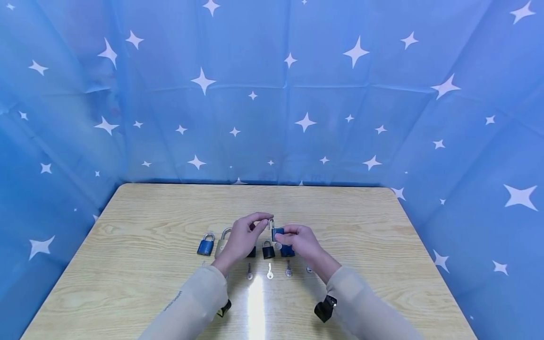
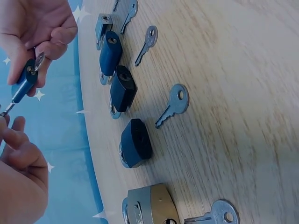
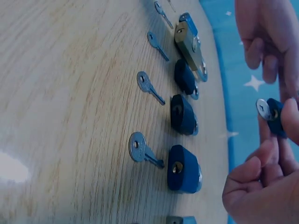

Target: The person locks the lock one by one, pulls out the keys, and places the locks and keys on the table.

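A small blue padlock point(image 1: 277, 233) is held up above the table, its shackle point(image 1: 270, 223) raised out of the body. My right hand point(image 1: 301, 242) pinches the padlock body between thumb and fingers. From its keyhole sticks a key point(image 3: 263, 108), its round head outside. My left hand point(image 1: 243, 238) has thumb and forefinger at the shackle; in the left wrist view those fingertips pinch its end. Below the hands, a black padlock point(image 1: 268, 250) and a larger blue padlock point(image 1: 287, 250) rest on the table.
A row of padlocks continues left with another black padlock point(image 2: 135, 143), a brass padlock point(image 2: 156, 205) and a blue padlock point(image 1: 206, 245). Several loose keys point(image 1: 269, 271) lie in front of them on the wooden table point(image 1: 148, 212). A blue starred curtain point(image 1: 255, 108) hangs behind.
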`<control>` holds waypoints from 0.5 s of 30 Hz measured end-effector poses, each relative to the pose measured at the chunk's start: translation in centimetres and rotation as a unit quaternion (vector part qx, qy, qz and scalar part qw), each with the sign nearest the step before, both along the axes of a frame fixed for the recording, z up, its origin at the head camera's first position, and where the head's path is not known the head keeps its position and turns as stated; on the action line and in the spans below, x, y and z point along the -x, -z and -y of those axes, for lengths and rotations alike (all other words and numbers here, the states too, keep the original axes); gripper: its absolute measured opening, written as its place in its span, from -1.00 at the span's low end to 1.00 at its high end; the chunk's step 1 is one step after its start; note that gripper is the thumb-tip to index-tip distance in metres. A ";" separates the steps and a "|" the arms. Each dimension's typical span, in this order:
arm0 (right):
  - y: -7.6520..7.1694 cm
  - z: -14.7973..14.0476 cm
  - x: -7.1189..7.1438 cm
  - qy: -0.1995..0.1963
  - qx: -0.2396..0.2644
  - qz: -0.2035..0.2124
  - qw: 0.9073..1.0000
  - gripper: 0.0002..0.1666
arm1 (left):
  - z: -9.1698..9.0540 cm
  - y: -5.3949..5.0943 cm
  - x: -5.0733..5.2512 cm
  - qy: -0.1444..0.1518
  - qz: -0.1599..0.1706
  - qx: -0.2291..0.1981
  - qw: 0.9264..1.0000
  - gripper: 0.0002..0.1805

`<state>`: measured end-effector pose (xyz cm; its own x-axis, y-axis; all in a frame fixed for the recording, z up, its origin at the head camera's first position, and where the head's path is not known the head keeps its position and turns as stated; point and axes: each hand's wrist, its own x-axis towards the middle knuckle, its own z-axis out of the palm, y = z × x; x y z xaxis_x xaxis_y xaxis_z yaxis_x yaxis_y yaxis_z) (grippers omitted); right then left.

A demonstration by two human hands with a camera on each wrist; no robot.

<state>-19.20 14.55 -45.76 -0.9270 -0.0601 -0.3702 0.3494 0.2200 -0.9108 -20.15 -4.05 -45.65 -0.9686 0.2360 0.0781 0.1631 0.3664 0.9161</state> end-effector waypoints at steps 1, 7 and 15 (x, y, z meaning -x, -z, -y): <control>0.0 0.1 0.0 0.002 -0.001 -0.004 1.000 -0.79 | -0.1 0.0 0.0 0.002 -0.001 -0.004 1.000 -0.75; 0.1 0.4 -0.5 0.000 -0.011 -0.040 0.999 -0.78 | -0.5 0.1 0.1 0.006 -0.005 -0.013 1.000 -0.77; 0.3 0.9 -1.0 -0.019 -0.035 -0.065 0.997 -0.74 | -1.0 0.0 0.3 -0.011 -0.025 0.022 0.999 -0.88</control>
